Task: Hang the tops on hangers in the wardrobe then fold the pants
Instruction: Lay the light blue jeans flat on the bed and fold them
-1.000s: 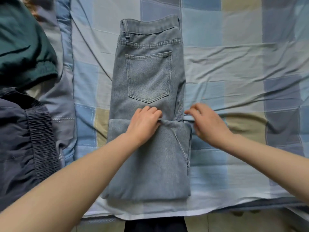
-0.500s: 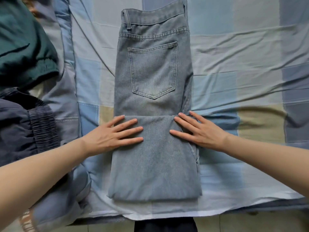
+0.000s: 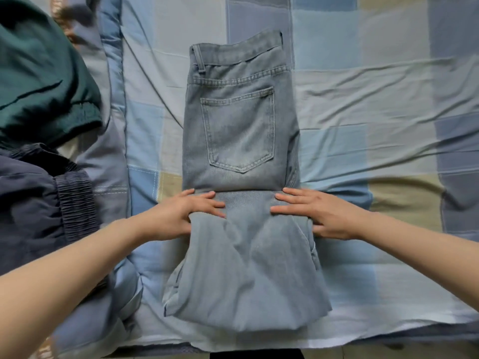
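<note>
Light blue jeans lie on the bed, folded lengthwise, back pocket up and waistband at the far end. The leg part is folded up over the thighs, and its near end bulges, creased and slightly raised. My left hand grips the left side of that folded layer at its upper edge, fingers on top. On the right side my right hand holds it the same way.
A dark green garment and a dark navy garment with an elastic band are piled at the left. The checked blue bedsheet stretches to the right. The bed's near edge and the floor run along the bottom.
My hands went from the top edge of the folded legs to lying flat on it, then took hold of its sides. The folded part is now bunched and lifted.
</note>
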The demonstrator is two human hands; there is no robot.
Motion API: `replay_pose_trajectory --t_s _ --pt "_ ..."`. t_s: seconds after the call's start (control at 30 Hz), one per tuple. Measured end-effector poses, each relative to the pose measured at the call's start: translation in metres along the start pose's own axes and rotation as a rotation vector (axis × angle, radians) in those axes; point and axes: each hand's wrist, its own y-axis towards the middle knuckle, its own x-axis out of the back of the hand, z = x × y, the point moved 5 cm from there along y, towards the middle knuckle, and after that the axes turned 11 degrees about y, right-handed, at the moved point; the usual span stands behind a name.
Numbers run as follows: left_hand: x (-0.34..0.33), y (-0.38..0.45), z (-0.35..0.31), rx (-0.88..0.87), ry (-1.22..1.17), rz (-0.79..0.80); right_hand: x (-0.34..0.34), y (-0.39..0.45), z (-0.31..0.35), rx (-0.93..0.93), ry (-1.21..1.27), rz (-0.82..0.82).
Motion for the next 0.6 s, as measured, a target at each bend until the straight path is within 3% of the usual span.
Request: replay_pose_trajectory --t_s 0.07,0.13,0.2,0.27,0.33,0.5,0.6 --pt "0.001 -0.008 0.009 0.219 -0.52 -0.07 0.007 -0.009 -0.006 -0.227 0.555 -0.094" --pt "0.002 -0.013 0.017 0.466 -0.865 -0.235 0.01 -0.019 -0.018 -0.476 1.023 -0.322" --pt "0.0 -0.012 0.022 0.615 -1.043 -0.419 0.009 -0.019 -0.023 -0.596 1.326 -0.497" --pt "-0.003 -0.013 0.022 0.704 -1.071 -0.613 0.011 -0.011 -0.02 -0.669 1.544 -0.627" --pt "-0.009 -0.015 0.019 0.715 -1.039 -0.696 0.014 -0.002 -0.018 -0.717 1.551 -0.708" --pt "0.003 -0.009 0.019 0.818 -0.838 -0.755 0.031 0.008 -0.018 -0.793 1.019 -0.809" --pt "0.031 0.003 0.027 0.878 -0.719 -0.808 0.067 0.03 -0.025 -0.684 1.073 -0.897"
